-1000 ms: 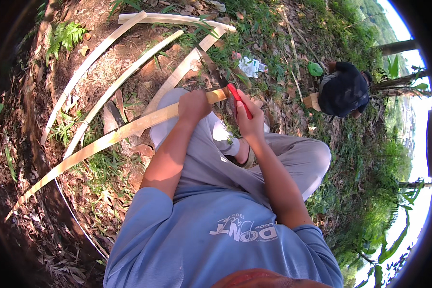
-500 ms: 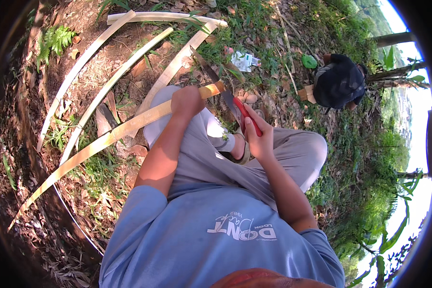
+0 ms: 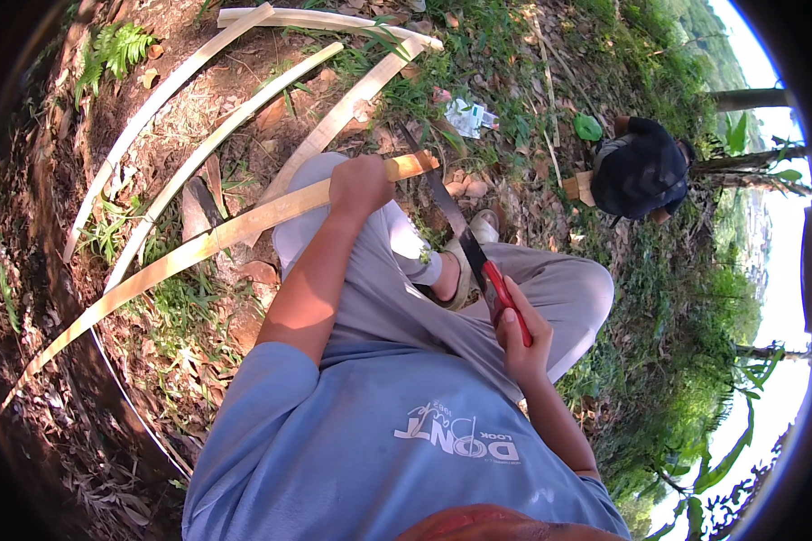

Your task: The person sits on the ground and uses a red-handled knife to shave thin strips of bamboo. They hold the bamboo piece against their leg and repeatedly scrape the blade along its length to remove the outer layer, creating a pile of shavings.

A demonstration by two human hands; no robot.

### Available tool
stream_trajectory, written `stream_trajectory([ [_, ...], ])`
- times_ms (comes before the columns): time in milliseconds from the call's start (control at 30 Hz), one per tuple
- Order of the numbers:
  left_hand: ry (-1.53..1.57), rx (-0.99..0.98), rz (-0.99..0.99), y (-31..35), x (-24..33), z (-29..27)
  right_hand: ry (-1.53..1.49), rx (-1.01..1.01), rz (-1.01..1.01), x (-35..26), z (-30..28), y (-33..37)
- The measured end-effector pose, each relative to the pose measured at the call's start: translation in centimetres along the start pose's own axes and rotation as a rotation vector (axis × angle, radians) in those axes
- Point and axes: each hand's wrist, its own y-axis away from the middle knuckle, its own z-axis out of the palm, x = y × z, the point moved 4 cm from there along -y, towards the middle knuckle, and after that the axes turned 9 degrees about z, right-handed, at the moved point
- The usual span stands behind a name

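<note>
My left hand (image 3: 361, 187) is closed round a long, pale wooden strip (image 3: 171, 255), near its right end and over my bent left leg. The strip runs down and left past my knee, and its right end looks rough. In my right hand (image 3: 525, 341) is a red-handled pruning saw (image 3: 451, 209), gripped by the handle above my right thigh. Its long, dark blade slants up and left, crossing just by the strip's right end. Whether blade and wood touch there, I cannot tell.
More pale strips (image 3: 167, 108) lie on the leafy ground at the far left. A white packet (image 3: 469, 117) and a green bag (image 3: 587, 127) lie farther off. Another person in dark clothing (image 3: 642, 169) is bent over at the right, beside thin trunks.
My right hand has drawn the saw back toward my body, down and right. The left hand keeps its hold on the strip. The whole view has shifted slightly.
</note>
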Motion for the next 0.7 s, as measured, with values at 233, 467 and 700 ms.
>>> stream_trajectory([
  [233, -0.03, 0.06, 0.03, 0.2, -0.1, 0.4, -0.074, 0.004, -0.013, -5.7, 2.3, -7.5],
  [467, -0.052, 0.029, 0.003, -0.1, 0.5, 0.0, -0.097, 0.1, -0.258, -5.2, 9.6, -17.6],
  [700, -0.037, -0.002, -0.016, 0.6, 0.7, -0.7, -0.042, 0.019, -0.108, 0.4, 0.6, -0.5],
])
